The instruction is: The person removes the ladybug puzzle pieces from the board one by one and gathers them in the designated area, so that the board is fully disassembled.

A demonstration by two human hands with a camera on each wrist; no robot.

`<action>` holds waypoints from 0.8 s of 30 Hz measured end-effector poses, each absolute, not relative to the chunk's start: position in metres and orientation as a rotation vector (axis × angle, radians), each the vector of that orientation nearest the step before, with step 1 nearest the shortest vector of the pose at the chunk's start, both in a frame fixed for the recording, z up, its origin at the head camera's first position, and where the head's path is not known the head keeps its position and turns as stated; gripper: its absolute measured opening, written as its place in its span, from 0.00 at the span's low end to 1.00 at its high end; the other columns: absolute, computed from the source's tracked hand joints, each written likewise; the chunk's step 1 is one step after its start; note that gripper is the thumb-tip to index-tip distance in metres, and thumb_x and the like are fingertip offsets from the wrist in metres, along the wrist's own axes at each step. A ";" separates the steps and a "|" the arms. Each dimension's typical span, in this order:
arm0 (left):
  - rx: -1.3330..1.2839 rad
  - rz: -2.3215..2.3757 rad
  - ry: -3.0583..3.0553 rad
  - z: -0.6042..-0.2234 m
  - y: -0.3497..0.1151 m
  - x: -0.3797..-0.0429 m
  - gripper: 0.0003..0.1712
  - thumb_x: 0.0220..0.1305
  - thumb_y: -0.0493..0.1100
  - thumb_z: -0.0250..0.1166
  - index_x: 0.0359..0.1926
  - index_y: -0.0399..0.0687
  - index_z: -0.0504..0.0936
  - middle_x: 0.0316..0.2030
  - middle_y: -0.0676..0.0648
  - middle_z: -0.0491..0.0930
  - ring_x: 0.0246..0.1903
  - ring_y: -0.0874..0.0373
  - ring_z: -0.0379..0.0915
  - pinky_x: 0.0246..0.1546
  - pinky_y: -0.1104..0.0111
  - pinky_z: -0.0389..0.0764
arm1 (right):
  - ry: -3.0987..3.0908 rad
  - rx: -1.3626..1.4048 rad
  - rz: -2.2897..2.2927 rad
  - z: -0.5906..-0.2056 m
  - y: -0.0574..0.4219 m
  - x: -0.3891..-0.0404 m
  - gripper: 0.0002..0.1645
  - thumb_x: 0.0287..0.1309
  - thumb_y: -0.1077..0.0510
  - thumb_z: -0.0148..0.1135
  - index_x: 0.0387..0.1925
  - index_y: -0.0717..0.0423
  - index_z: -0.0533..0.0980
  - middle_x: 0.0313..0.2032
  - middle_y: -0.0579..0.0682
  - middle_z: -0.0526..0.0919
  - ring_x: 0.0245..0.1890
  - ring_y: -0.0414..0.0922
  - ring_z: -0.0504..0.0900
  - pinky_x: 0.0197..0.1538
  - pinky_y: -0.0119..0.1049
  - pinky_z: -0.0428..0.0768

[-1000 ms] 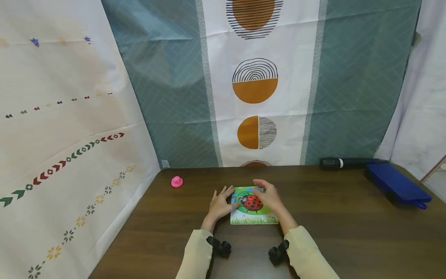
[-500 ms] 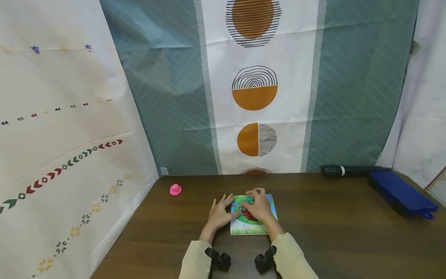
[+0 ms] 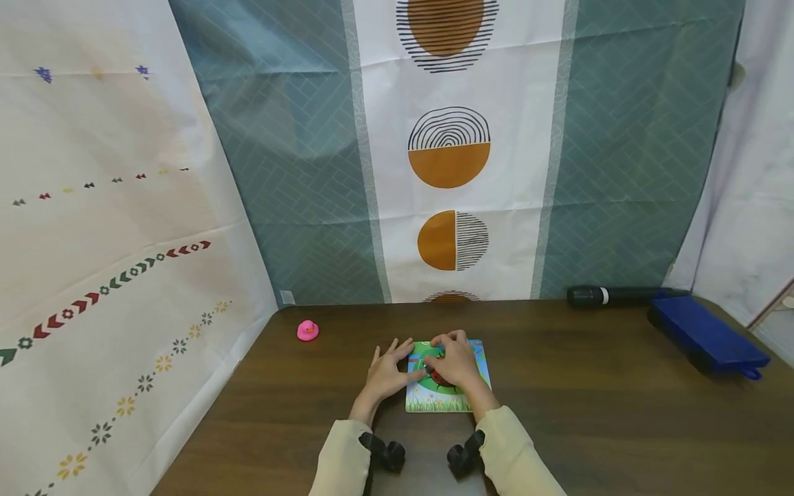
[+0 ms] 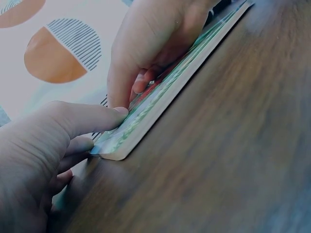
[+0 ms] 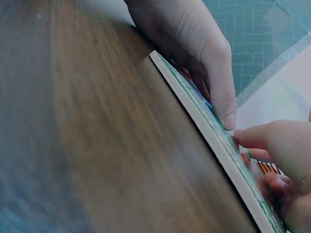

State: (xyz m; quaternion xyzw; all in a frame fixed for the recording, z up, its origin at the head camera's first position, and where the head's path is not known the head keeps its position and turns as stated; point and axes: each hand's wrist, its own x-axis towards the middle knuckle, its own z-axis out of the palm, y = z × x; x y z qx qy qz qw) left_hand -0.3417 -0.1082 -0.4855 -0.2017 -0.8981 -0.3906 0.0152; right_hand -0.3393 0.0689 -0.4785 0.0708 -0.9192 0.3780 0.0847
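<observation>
A square picture board (image 3: 440, 405) with a red ladybug on a green ground lies flat on the wooden table. My left hand (image 3: 384, 375) steadies its left side, fingers spread along the edge and thumb lying over the top surface. Over the ladybug picture (image 3: 442, 379), my right hand (image 3: 459, 362) touches the board with bent fingers and thumb, covering much of the ladybug. Both thumbs come close together in the right wrist view, above the board's pale edge (image 5: 194, 124). Whether the right fingers pinch a loose part, I cannot tell.
A pink rubber duck (image 3: 307, 331) sits at the back left of the table (image 3: 589, 413). At the back right lie a blue dustpan (image 3: 707, 334) and a black cylindrical object (image 3: 611, 296) with a white band. Patterned cloths (image 3: 322, 172) hang behind and beside the table.
My right hand has moved left and down onto the ladybug, its fingers bending closer over the picture. My left hand has kept its place at the board's left edge.
</observation>
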 end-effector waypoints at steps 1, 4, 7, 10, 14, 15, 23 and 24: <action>-0.637 -1.218 -2.795 -0.485 -0.109 -0.342 0.40 0.58 0.51 0.70 0.67 0.37 0.70 0.70 0.42 0.66 0.75 0.38 0.49 0.73 0.35 0.34 | -2.746 0.207 1.121 -0.478 0.069 -0.338 0.18 0.59 0.50 0.65 0.48 0.55 0.79 0.57 0.64 0.67 0.55 0.64 0.71 0.55 0.60 0.75; -0.654 -1.240 -2.793 -0.485 -0.111 -0.341 0.39 0.59 0.52 0.70 0.67 0.38 0.71 0.70 0.42 0.67 0.75 0.37 0.48 0.73 0.35 0.33 | -2.749 0.188 1.102 -0.477 0.066 -0.336 0.18 0.59 0.50 0.66 0.47 0.56 0.78 0.57 0.64 0.67 0.55 0.64 0.71 0.55 0.60 0.74; -0.656 -1.245 -2.785 -0.483 -0.114 -0.341 0.36 0.61 0.50 0.69 0.67 0.40 0.72 0.69 0.42 0.68 0.75 0.37 0.48 0.73 0.35 0.33 | -2.737 0.171 1.100 -0.477 0.062 -0.334 0.18 0.59 0.49 0.66 0.44 0.56 0.77 0.56 0.64 0.66 0.55 0.64 0.71 0.55 0.59 0.75; -0.646 -1.241 -2.774 -0.482 -0.116 -0.341 0.33 0.62 0.48 0.68 0.66 0.40 0.73 0.68 0.42 0.69 0.74 0.37 0.49 0.73 0.35 0.33 | -2.729 0.152 1.101 -0.478 0.059 -0.334 0.18 0.59 0.49 0.66 0.44 0.56 0.77 0.57 0.64 0.66 0.56 0.63 0.70 0.55 0.59 0.75; -0.640 -1.238 -2.777 -0.482 -0.115 -0.343 0.33 0.61 0.48 0.68 0.65 0.41 0.74 0.68 0.43 0.69 0.74 0.37 0.49 0.73 0.35 0.33 | -2.728 0.125 1.103 -0.478 0.060 -0.335 0.18 0.59 0.48 0.66 0.45 0.55 0.77 0.57 0.63 0.66 0.56 0.63 0.70 0.55 0.58 0.75; -0.643 -1.241 -2.773 -0.482 -0.115 -0.343 0.33 0.61 0.48 0.68 0.65 0.41 0.74 0.68 0.42 0.70 0.74 0.36 0.50 0.72 0.34 0.34 | -2.727 0.124 1.098 -0.478 0.061 -0.336 0.18 0.59 0.48 0.66 0.45 0.55 0.77 0.57 0.63 0.66 0.56 0.63 0.71 0.55 0.58 0.75; -0.636 -1.251 -2.780 -0.483 -0.109 -0.344 0.33 0.60 0.48 0.69 0.65 0.40 0.74 0.68 0.43 0.70 0.74 0.37 0.50 0.73 0.35 0.33 | -2.730 0.107 1.101 -0.479 0.067 -0.336 0.19 0.59 0.48 0.67 0.45 0.57 0.77 0.58 0.63 0.67 0.57 0.63 0.70 0.56 0.59 0.74; -0.631 -1.254 -2.783 -0.483 -0.108 -0.344 0.33 0.60 0.48 0.69 0.65 0.41 0.74 0.68 0.43 0.70 0.74 0.37 0.50 0.73 0.36 0.33 | -2.729 0.107 1.103 -0.479 0.067 -0.335 0.19 0.59 0.48 0.67 0.45 0.57 0.77 0.58 0.63 0.67 0.57 0.63 0.70 0.56 0.59 0.74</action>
